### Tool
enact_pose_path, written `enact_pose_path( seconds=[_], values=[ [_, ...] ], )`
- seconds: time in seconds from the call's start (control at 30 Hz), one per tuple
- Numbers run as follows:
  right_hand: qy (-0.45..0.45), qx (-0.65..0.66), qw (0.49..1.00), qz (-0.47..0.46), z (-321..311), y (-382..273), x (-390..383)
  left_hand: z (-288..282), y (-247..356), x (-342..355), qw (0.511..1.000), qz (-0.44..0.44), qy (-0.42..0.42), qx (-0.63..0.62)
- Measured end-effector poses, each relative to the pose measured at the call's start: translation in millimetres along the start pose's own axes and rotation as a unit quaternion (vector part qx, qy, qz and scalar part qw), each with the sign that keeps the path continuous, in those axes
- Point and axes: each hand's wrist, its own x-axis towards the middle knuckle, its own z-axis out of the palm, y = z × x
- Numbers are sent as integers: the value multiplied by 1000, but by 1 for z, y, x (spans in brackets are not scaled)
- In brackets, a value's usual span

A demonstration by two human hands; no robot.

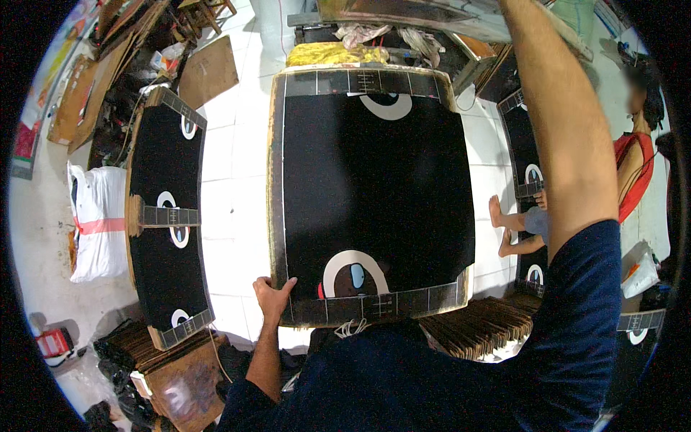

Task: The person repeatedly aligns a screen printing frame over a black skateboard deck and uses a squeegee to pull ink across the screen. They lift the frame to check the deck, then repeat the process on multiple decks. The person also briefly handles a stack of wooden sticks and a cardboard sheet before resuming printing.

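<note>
A large board in the middle carries black fabric printed with cream rings, one at the far end and a larger one near me enclosing brown and light blue shapes. Dark gridded strips cross both ends. My left hand grips the board's near left edge, thumb on top and fingers at the side. My right arm reaches up past the board's right side toward a glassy frame at the top; the hand itself is out of view.
Similar printed boards line the left and right. A person in red is at the right, bare feet showing. A white sack, cardboard stacks, wooden panels and yellow cloth lie around.
</note>
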Motion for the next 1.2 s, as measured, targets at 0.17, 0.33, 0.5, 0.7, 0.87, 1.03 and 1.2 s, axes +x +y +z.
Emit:
enact_pose_path(
  seconds=[0.17, 0.33, 0.5, 0.7, 0.87, 1.03, 1.2],
  values=[
    [119, -41, 990, -60, 11, 14, -64, -8, 59, 19, 995, 74, 69, 8],
    [113, 7, 983, -147, 31, 50, -166, -37, 255, 63, 859, 222, -59, -459],
    [87, 75, 989, -98, 49, 63, -293, -30, 363, 61, 564, -109, -162, -802],
    [-58, 23, 996, -67, 113, 101, -334, 52, 294, 73, 606, -290, -156, -724],
    [-165, -24, 982, -86, 190, 135, -298, 104, 241, 79, 926, -40, 52, -372],
    [-317, -105, 940, -74, 231, 149, -274, 111, 228, 98, 940, 324, 105, -18],
    [-258, -106, 949, -144, 268, 164, -226, 116, 227, 103, 941, 318, 113, 6]
  ],
)
